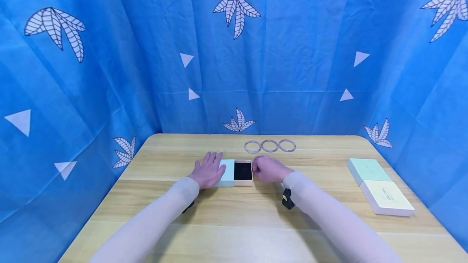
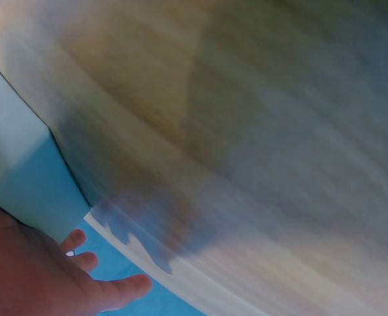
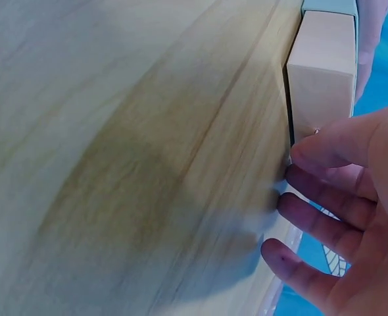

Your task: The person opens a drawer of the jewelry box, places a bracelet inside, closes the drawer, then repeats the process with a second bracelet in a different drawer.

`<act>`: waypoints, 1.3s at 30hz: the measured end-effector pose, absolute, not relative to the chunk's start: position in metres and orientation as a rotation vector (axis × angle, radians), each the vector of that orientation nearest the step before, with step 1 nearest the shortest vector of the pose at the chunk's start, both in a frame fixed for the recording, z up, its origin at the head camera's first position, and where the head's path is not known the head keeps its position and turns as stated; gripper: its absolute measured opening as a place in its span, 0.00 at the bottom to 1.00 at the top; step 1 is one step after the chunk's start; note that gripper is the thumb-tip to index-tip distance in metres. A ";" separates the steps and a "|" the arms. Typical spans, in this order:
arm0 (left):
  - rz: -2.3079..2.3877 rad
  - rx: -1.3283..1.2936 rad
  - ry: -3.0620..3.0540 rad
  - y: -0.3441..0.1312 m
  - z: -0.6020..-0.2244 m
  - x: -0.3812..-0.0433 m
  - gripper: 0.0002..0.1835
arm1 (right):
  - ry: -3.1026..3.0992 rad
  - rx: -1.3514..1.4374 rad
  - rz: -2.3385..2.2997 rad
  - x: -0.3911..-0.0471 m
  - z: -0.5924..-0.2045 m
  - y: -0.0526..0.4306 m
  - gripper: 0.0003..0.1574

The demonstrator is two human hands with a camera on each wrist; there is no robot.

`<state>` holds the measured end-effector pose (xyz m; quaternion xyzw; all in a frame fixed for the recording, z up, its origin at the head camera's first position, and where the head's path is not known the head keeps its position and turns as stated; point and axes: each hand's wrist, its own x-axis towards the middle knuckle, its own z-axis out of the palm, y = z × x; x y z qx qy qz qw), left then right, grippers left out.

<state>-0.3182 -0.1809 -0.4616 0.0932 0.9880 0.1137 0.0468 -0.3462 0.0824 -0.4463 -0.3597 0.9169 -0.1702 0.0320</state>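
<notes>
A small light blue box sleeve (image 1: pixel 228 175) lies on the table, with its pale pink drawer (image 1: pixel 243 182) slid partway out to the right. Black padding (image 1: pixel 243 171) lines the drawer. My left hand (image 1: pixel 208 170) rests flat on the sleeve's left part, fingers straight and spread. At the drawer's outer end, my right hand (image 1: pixel 269 169) pinches with thumb and forefinger at a small pull (image 3: pixel 317 131). Its other fingers are loosely bent in the right wrist view, and the fingertips hide most of the pull.
Behind the box, three thin pale purple rings (image 1: pixel 269 146) lie in a row. On the right stand a mint green box (image 1: pixel 369 169) and a cream-topped box (image 1: pixel 388 196), side by side. A blue patterned curtain (image 1: pixel 292 52) surrounds the wooden table (image 1: pixel 234 222).
</notes>
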 end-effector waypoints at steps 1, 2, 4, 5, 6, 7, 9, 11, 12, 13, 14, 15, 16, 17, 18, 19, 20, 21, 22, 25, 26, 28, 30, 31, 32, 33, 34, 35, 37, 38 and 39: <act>0.346 0.284 3.015 -0.181 -0.461 -0.318 0.39 | 2.820 -1.105 -0.533 -0.346 -0.446 0.083 0.12; 0.347 0.284 3.016 -0.181 -0.461 -0.317 0.39 | 2.814 -1.093 -0.543 -0.346 -0.446 0.083 0.11; 0.344 0.282 3.017 -0.181 -0.462 -0.318 0.39 | 2.797 -1.067 -0.562 -0.346 -0.445 0.083 0.09; 0.340 0.280 3.017 -0.181 -0.463 -0.318 0.39 | 2.789 -1.053 -0.568 -0.347 -0.445 0.084 0.08; 0.341 0.279 3.017 -0.181 -0.463 -0.319 0.39 | 2.778 -1.043 -0.570 -0.347 -0.445 0.084 0.06; 0.346 0.278 3.018 -0.181 -0.464 -0.319 0.39 | 2.771 -1.037 -0.576 -0.348 -0.444 0.085 0.04; 0.346 0.274 3.018 -0.181 -0.466 -0.321 0.39 | 2.760 -1.015 -0.563 -0.350 -0.443 0.087 0.03; 0.344 0.264 3.015 -0.182 -0.468 -0.323 0.40 | 2.757 -0.993 -0.538 -0.353 -0.441 0.088 0.06; 0.343 0.261 3.012 -0.182 -0.469 -0.324 0.40 | 2.751 -0.979 -0.528 -0.354 -0.439 0.089 0.08; 0.344 0.259 3.010 -0.183 -0.470 -0.325 0.40 | 2.749 -0.965 -0.512 -0.355 -0.438 0.090 0.09; 0.338 0.256 3.006 -0.183 -0.470 -0.326 0.40 | 2.743 -0.949 -0.493 -0.356 -0.435 0.090 0.10; 0.334 0.254 3.002 -0.183 -0.471 -0.327 0.40 | 2.735 -0.940 -0.482 -0.356 -0.433 0.091 0.11; 0.334 0.254 2.998 -0.183 -0.471 -0.327 0.40 | 2.733 -0.937 -0.466 -0.357 -0.430 0.092 0.11; 0.336 0.256 2.995 -0.184 -0.471 -0.328 0.41 | 2.727 -0.938 -0.455 -0.358 -0.426 0.093 0.12; 0.336 0.257 2.994 -0.184 -0.471 -0.328 0.41 | 2.723 -0.938 -0.449 -0.359 -0.423 0.093 0.13; 0.338 0.258 2.995 -0.184 -0.471 -0.328 0.41 | 2.727 -0.947 -0.431 -0.360 -0.420 0.094 0.13; 0.336 0.257 2.993 -0.184 -0.471 -0.328 0.41 | 2.732 -0.957 -0.416 -0.361 -0.417 0.094 0.14; 0.341 0.259 2.994 -0.184 -0.471 -0.328 0.41 | 2.741 -0.969 -0.404 -0.362 -0.414 0.094 0.14; 0.340 0.259 2.994 -0.184 -0.471 -0.328 0.41 | 2.751 -0.986 -0.387 -0.364 -0.411 0.094 0.15; 0.343 0.258 2.999 -0.184 -0.472 -0.327 0.40 | 2.780 -1.015 -0.340 -0.368 -0.405 0.093 0.15; 0.342 0.260 3.002 -0.184 -0.472 -0.327 0.40 | 2.788 -1.019 -0.331 -0.370 -0.404 0.093 0.16; 0.352 0.268 3.012 -0.183 -0.471 -0.325 0.40 | 2.799 -1.020 -0.320 -0.374 -0.403 0.091 0.18; 0.353 0.276 3.022 -0.182 -0.470 -0.324 0.39 | 2.804 -1.008 -0.311 -0.379 -0.402 0.090 0.20; 0.357 0.281 3.026 -0.181 -0.469 -0.323 0.39 | 2.801 -1.000 -0.315 -0.382 -0.403 0.089 0.21; 0.362 0.283 3.028 -0.181 -0.468 -0.322 0.39 | 2.800 -0.998 -0.316 -0.384 -0.403 0.088 0.22; 0.363 0.283 3.030 -0.180 -0.468 -0.321 0.39 | 2.795 -0.993 -0.325 -0.386 -0.404 0.086 0.23; 0.358 0.282 3.034 -0.180 -0.468 -0.321 0.39 | 2.787 -0.985 -0.331 -0.389 -0.404 0.085 0.25; 0.353 0.280 3.037 -0.180 -0.468 -0.321 0.39 | 2.779 -0.978 -0.340 -0.391 -0.404 0.083 0.26; 0.350 0.277 3.043 -0.181 -0.468 -0.320 0.39 | 2.767 -0.969 -0.340 -0.395 -0.404 0.080 0.29; 0.348 0.276 3.045 -0.181 -0.469 -0.320 0.39 | 2.760 -0.959 -0.346 -0.397 -0.404 0.079 0.30; 0.349 0.277 3.048 -0.181 -0.470 -0.321 0.39 | 2.754 -0.944 -0.353 -0.399 -0.404 0.077 0.32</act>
